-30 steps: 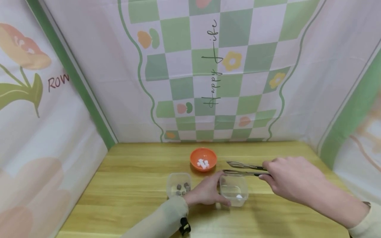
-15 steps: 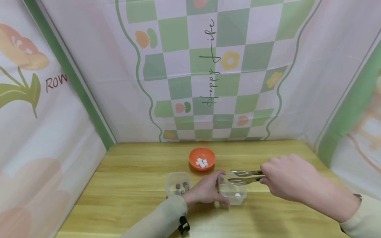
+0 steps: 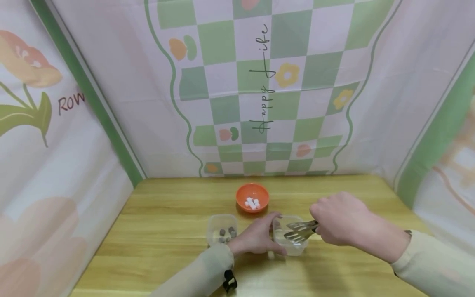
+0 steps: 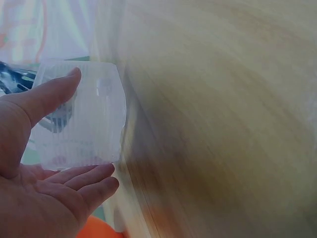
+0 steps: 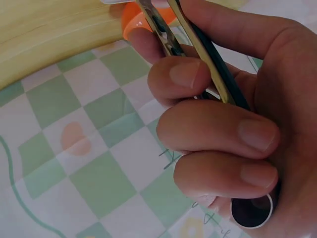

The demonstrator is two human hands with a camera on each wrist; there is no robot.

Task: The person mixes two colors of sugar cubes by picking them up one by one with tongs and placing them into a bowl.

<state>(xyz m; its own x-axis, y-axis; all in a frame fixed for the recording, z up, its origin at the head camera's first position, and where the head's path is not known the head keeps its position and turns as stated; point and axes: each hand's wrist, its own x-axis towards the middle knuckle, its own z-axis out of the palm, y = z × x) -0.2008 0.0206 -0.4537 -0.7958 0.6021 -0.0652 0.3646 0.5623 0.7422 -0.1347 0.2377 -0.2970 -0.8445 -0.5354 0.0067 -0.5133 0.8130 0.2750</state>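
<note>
My left hand [image 3: 257,236] grips a clear plastic container [image 3: 302,248] at its left side. In the left wrist view, the thumb presses one wall of this container [image 4: 94,119] while the fingers lie along another. Metal tongs [image 3: 299,232] are in my right hand [image 3: 342,217], their slotted ends pointing left, over the container's opening and slightly apart. A small white piece seen in the container earlier is mostly hidden by the tongs now. In the right wrist view, curled fingers [image 5: 215,126] wrap the handles of the tongs [image 5: 210,59].
Behind the container stands an orange bowl [image 3: 241,192] with several small white pieces [image 3: 252,203]. A second clear container [image 3: 212,222] to the left, partly behind my left forearm, holds several dark cubes [image 3: 232,231]. A patterned cloth [image 3: 259,103] hangs at the table's back edge.
My right hand has moved left and turned, bringing the tongs from above the container's back rim down over its inside. The left hand keeps its hold on the container.
</note>
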